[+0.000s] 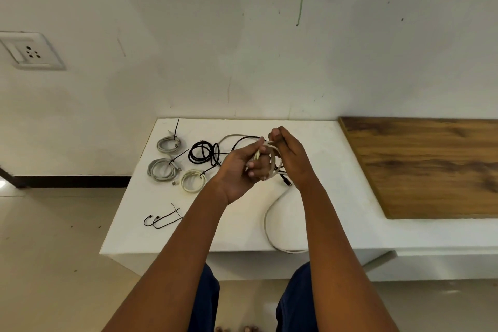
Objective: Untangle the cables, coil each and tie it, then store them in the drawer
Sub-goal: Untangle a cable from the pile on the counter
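Now — left hand point(244, 167) grips white cable point(272, 159) coil | right hand point(289, 153) pinches its loops — tail on table point(242, 224)

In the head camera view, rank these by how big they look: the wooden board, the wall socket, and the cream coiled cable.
1. wooden board, by far the largest
2. wall socket
3. cream coiled cable, smallest, though it looks close to the socket.

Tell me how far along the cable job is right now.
Done: three pale coils lie tied on the white table. The black coil looks wound; its tie isn't clear. In hand: left hand and right hand are coiling a white cable, its tail trailing off the table's front edge. Left: finish and tie it using the spare ties, then store everything. No drawer is visible.
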The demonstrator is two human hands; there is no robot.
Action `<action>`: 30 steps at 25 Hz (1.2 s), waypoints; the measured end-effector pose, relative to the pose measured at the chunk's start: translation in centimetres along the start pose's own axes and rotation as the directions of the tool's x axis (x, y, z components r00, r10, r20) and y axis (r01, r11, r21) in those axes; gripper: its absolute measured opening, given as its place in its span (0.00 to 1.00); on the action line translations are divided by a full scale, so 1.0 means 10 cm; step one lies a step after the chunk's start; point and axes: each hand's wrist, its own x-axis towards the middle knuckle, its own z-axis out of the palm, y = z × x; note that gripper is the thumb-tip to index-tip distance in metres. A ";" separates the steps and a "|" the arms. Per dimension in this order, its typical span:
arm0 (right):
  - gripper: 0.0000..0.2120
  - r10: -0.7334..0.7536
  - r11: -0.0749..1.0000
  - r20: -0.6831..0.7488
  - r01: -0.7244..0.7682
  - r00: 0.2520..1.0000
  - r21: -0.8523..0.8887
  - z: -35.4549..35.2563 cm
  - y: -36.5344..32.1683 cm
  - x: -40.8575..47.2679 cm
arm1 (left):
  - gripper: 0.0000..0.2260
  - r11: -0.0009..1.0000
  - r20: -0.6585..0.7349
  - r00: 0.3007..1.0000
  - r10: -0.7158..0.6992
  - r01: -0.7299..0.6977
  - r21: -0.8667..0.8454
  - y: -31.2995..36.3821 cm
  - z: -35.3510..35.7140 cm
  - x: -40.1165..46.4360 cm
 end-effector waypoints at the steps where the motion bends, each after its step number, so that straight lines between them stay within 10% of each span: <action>1: 0.14 0.006 1.000 0.000 -0.006 1.000 -0.006 -0.01 0.02 0.00 | 0.14 0.995 0.019 1.000 0.024 -0.022 -0.102 0.02 0.00 -0.01; 6: 0.14 0.060 0.970 0.046 -0.047 0.997 -0.239 -0.04 0.16 -0.01 | 0.15 0.805 -0.003 0.950 0.311 -0.265 -0.530 0.25 -0.09 -0.08; 13: 0.14 0.131 0.937 0.083 -0.096 0.988 -0.336 -0.05 0.23 0.00 | 0.21 0.638 -0.205 0.868 0.452 -0.475 -0.606 0.37 -0.19 -0.14; 21: 0.09 0.122 0.897 0.159 -0.040 0.980 -0.440 -0.02 0.09 -0.06 | 0.13 0.732 -0.586 0.685 0.434 -0.647 -0.213 0.32 -0.23 -0.06; 30: 0.14 0.029 0.908 0.187 0.053 0.982 -0.415 0.11 -0.07 -0.07 | 0.13 0.842 -0.526 0.694 0.492 -0.226 0.489 0.04 -0.19 0.04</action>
